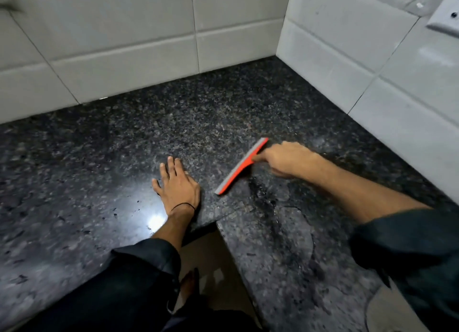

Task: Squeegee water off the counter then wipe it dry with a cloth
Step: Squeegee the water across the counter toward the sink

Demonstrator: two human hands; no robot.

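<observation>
Desk (124, 133): black-grey speckled granite pattern, fine pale flecks all over, one bright white glare spot near the left hand (177, 186). Darker wet-looking streaks and blotches on the right section of the desk, probably water, view is blurry there. Squeegee (242, 166): bright orange-red body, grey blade strip along one edge. Wall tiles (119, 38): plain glossy white-grey, thin dark grout lines. Wrist string (182, 205) on left hand: black. Sleeves (409, 252): very dark, black or dark green. Floor (211, 269) below the desk edge: tan-brown.
</observation>
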